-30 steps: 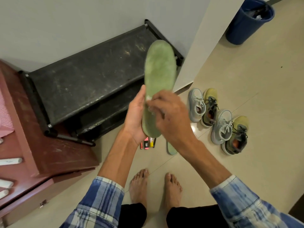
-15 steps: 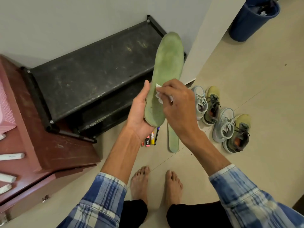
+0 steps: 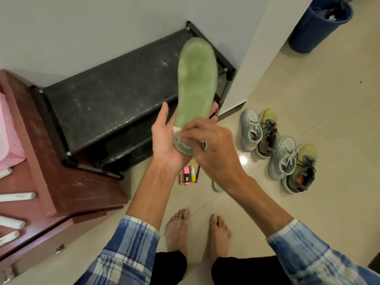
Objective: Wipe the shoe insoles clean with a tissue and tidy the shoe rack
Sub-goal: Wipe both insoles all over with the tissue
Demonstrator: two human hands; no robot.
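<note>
The green insole (image 3: 195, 83), upright over the shoe rack's (image 3: 113, 103) right end, looks light, thin and floppy. It is best supported at the heel, where the left hand (image 3: 166, 140) grips it. The right hand (image 3: 213, 149) pinches a tissue (image 3: 176, 130) against it.

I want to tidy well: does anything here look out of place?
Yes. A battery, a pink highlighter, a yellow marker and a pen lie loose on the floor beside the shoe rack, whose top looks dusty.
</note>
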